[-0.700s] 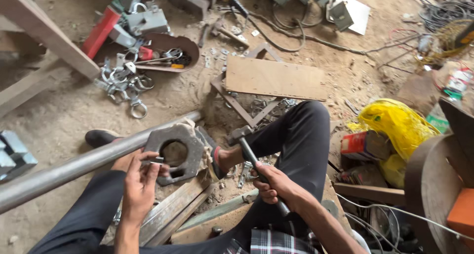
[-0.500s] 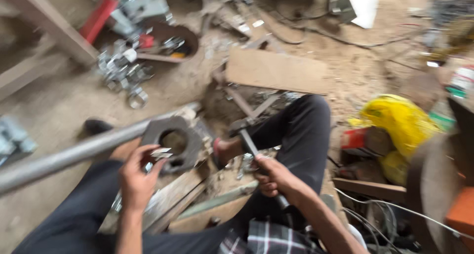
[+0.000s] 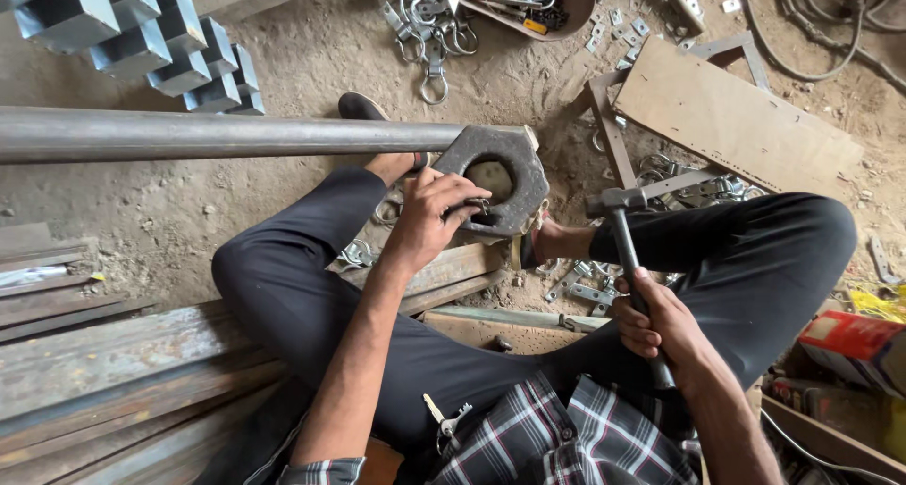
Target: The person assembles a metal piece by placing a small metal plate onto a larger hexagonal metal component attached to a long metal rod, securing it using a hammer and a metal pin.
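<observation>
The left hand (image 3: 429, 216) pinches a small metal piece (image 3: 478, 205) against the heavy hexagonal nut (image 3: 495, 178) (on the long pipe (image 3: 226, 136)), while the right hand (image 3: 661, 325) is clenched around a hammer (image 3: 623, 230).

— What carries the work?

— I see a dusty dirt floor (image 3: 311, 60). On it at upper left lies a cluster of grey metal blocks (image 3: 142, 41); at the top, loose metal clamps (image 3: 434, 32) beside a brown bowl (image 3: 557, 4).

— And on the other sides?

— A flat wooden board (image 3: 736, 117) at upper right, rusty steel bars (image 3: 104, 362) at lower left, small metal brackets (image 3: 585, 292) between the legs.
</observation>
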